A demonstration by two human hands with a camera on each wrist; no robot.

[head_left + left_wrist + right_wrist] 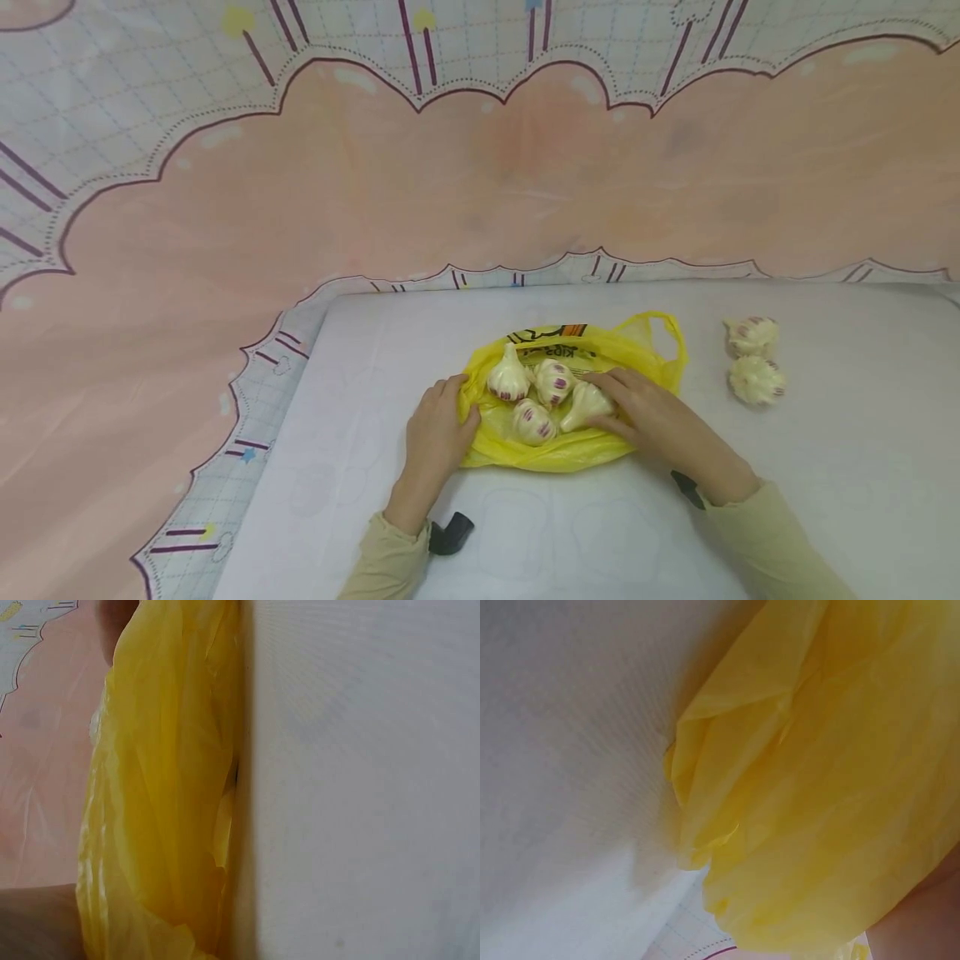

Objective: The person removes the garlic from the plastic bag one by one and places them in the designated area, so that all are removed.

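Note:
A yellow plastic bag (pixel 517 457) lies on the table with its mouth spread open, several white garlic bulbs with purple marks inside. My left hand (pixel 438 429) holds the bag's left edge, the thumb on the near side of the fingers. At the bag's right, my right hand (pixel 652 412) reaches over the rim and grips a garlic bulb (pixel 587 406) between thumb and fingers. Close by in the bag sit another bulb (pixel 555 382) and an upright one (pixel 510 377). Yellow plastic (pixel 157 765) fills much of the left wrist view; in the right wrist view the bag (pixel 817 795) hides the fingertips.
Two more garlic bulbs, one (pixel 752 336) behind the other (pixel 757 381), lie on the white table (pixel 360 358) right of the bag. One bag handle (pixel 675 333) loops up at the back right. A patterned pink cloth (pixel 450 183) hangs behind the table.

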